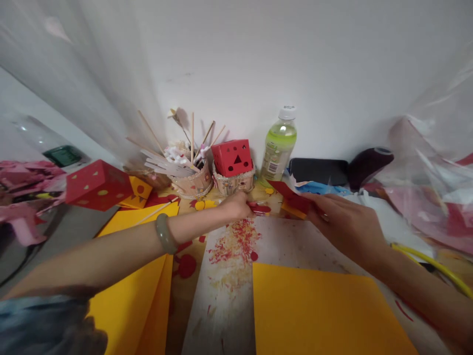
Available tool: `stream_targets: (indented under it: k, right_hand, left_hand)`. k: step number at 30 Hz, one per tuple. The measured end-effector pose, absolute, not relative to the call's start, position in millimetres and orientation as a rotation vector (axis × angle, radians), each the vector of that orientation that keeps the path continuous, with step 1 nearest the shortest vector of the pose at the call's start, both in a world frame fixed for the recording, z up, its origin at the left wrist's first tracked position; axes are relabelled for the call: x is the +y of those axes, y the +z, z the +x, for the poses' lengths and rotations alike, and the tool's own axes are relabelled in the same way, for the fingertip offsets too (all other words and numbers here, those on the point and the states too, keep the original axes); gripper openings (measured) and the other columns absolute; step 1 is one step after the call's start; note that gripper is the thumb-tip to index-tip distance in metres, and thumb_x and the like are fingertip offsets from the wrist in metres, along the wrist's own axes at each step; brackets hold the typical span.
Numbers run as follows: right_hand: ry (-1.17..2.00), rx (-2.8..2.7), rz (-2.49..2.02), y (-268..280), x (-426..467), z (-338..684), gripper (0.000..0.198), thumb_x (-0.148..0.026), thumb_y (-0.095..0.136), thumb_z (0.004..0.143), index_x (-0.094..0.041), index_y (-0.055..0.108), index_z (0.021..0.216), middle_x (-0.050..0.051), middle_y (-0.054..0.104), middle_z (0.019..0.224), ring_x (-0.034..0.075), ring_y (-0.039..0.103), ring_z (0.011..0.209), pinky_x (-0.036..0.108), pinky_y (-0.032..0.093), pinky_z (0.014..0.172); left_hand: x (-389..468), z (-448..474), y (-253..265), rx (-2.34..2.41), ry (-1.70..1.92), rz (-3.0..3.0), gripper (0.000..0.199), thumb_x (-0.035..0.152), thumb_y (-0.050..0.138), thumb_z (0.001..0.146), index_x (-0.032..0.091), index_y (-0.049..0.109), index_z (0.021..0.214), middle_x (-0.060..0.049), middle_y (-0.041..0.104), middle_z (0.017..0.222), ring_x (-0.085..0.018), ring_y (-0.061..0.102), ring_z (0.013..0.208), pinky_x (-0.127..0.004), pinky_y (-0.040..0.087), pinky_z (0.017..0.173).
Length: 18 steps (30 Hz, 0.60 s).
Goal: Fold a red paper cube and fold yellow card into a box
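While a yellow paper sheet lies nearest on a whitish board, the left hand beyond it is curled, its contents impossible to tell, and the right hand pinches a red paper piece, long axis slanting away leftward. Behind that, a drink bottle shows a barcode and unreadable label print.

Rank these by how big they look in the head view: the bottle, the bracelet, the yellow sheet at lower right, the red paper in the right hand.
1. Yellow sheet, cut off by the frame
2. Bottle
3. Red paper, partly covered by the right hand
4. Bracelet
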State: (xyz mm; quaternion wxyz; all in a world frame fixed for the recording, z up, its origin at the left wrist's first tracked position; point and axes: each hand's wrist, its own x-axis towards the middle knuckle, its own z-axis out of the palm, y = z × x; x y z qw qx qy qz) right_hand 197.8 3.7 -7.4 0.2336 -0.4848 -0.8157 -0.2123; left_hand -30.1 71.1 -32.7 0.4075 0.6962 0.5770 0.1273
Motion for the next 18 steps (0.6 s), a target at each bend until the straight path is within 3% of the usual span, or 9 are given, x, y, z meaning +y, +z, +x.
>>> stream_targets:
  k: [4, 8, 13, 16, 18]
  right_hand:
    - [-0.592, -2.107, -1.275, 3.9, -2.2, 203.9, 0.022, -0.022, 0.047, 0.089, -0.018, 0.064, 0.103, 0.005, 0.072, 0.089, 0.018, 0.068, 0.073, 0.026, 0.044, 0.054]
    - [-0.522, -1.871, -1.403, 19.9, -12.5, 210.0, 0.023, -0.023, 0.049, 0.086, -0.02, 0.064, 0.103, 0.006, 0.072, 0.084, 0.021, 0.067, 0.071, 0.031, 0.047, 0.057]
    - [-0.053, -1.252, -1.68, 49.2, -27.6, 203.6, 0.024, -0.041, 0.047, 0.086, -0.03, 0.061, 0.102, 0.007, 0.065, 0.106, 0.032, 0.06, 0.1, 0.046, 0.045, 0.079]
    - [0.234, -0.994, -1.46, 60.1, -27.6, 196.8, 0.006, -0.035, 0.055, 0.081, -0.034, 0.06, 0.085, -0.001, 0.062, 0.11, 0.028, 0.056, 0.107, 0.041, 0.045, 0.085]
    - [0.498, -0.894, -1.347, 55.8, -23.6, 192.8, 0.003, -0.031, 0.06, 0.077, -0.033, 0.059, 0.079, -0.002, 0.063, 0.103, 0.025, 0.058, 0.101, 0.038, 0.046, 0.082]
  left_hand:
    - [71.8, -28.9, -25.6, 1.433, 0.369, 1.76, 0.007, 0.008, 0.069, 0.057, 0.014, 0.067, 0.061, 0.004, 0.053, 0.05, -0.011, 0.048, 0.049, -0.022, 0.037, 0.05]
    - [70.2, -26.9, -7.5, 1.394, 0.52, 1.741, 0.003, 0.014, 0.066, 0.067, 0.012, 0.067, 0.069, 0.002, 0.057, 0.055, -0.012, 0.05, 0.05, -0.023, 0.038, 0.051]
    - [66.9, -19.1, 23.5, 1.267, 0.896, 1.782, 0.01, 0.016, 0.06, 0.078, 0.013, 0.065, 0.087, -0.002, 0.067, 0.087, -0.014, 0.059, 0.08, -0.026, 0.045, 0.077]
    - [62.5, -10.2, 31.0, 1.072, 1.149, 1.586, 0.015, 0.012, 0.058, 0.079, 0.013, 0.063, 0.094, -0.004, 0.067, 0.1, -0.016, 0.06, 0.093, -0.03, 0.044, 0.088]
    - [55.7, -0.9, 29.0, 0.996, 1.124, 1.322, 0.017, 0.011, 0.055, 0.081, 0.013, 0.061, 0.096, -0.006, 0.066, 0.105, -0.017, 0.06, 0.098, -0.031, 0.045, 0.09]
